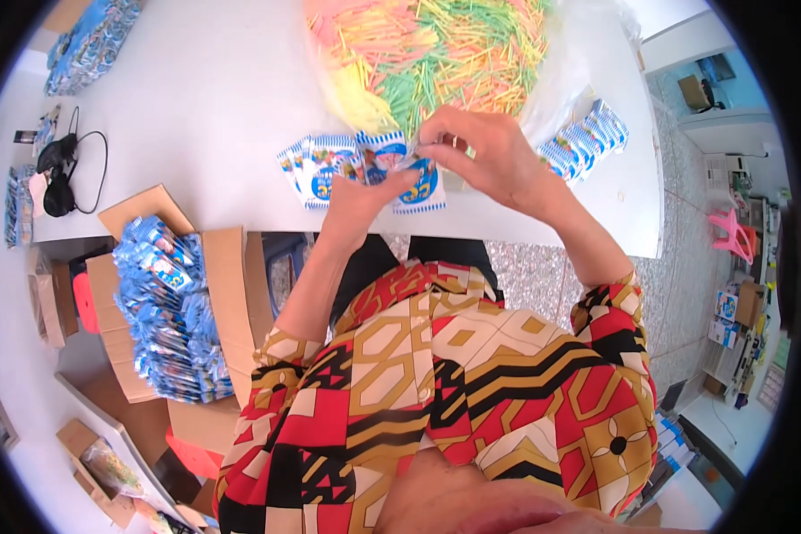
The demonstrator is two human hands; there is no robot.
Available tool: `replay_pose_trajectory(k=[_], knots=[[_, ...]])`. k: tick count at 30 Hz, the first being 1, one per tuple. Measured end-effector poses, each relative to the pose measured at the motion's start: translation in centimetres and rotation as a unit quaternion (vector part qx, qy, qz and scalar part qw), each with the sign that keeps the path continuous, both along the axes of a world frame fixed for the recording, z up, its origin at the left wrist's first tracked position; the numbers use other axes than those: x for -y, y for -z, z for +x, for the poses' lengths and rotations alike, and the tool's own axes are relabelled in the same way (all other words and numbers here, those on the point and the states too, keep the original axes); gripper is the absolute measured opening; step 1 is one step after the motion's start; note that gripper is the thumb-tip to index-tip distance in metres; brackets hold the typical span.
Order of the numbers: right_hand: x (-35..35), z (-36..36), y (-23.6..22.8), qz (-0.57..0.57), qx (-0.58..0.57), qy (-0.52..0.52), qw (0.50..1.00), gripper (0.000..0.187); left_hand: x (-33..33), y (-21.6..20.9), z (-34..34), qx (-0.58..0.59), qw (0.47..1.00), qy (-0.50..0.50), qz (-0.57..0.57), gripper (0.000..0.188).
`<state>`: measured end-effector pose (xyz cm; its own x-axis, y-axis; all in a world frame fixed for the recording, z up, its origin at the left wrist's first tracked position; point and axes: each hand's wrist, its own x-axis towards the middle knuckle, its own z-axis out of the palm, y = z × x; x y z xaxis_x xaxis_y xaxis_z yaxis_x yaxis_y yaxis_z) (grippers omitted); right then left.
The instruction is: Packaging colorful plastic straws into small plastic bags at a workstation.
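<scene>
Both of my hands meet over a small blue-and-white packet (pixel 416 185) at the white table's near edge. My left hand (pixel 365 191) grips the packet from below. My right hand (pixel 481 153) pinches its top with the fingers closed. A fanned row of like packets (pixel 320 165) lies just left of my left hand. Behind my hands sits a clear bag heaped with thin coloured sticks (pixel 427 49) in pink, yellow and green.
More blue-and-white packets (pixel 587 138) lie to the right on the white table (pixel 196 107). An open cardboard box (pixel 227 294) packed with filled packets (pixel 169 307) stands at my lower left. Black cables (pixel 62 173) rest at the table's left.
</scene>
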<state>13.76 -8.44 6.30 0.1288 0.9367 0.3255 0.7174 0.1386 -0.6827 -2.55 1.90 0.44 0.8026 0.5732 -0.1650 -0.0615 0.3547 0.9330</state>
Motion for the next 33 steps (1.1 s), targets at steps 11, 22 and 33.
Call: replay_pose_trajectory(k=[11,22,33], knots=[[-0.3,-0.6,-1.3,-0.027,0.013,-0.016,0.999,0.014,-0.1,-0.3,0.1,0.070,0.997,-0.013,0.001,0.025],[-0.8,-0.7,-1.6,0.059,0.189,-0.039,0.979,0.014,-0.4,-0.1,0.0,0.058,0.997,-0.045,-0.024,0.031],[-0.1,-0.6,-1.0,0.094,0.244,-0.006,0.965,0.008,-0.6,2.7,1.2,-0.018,0.995,-0.087,0.052,0.026]])
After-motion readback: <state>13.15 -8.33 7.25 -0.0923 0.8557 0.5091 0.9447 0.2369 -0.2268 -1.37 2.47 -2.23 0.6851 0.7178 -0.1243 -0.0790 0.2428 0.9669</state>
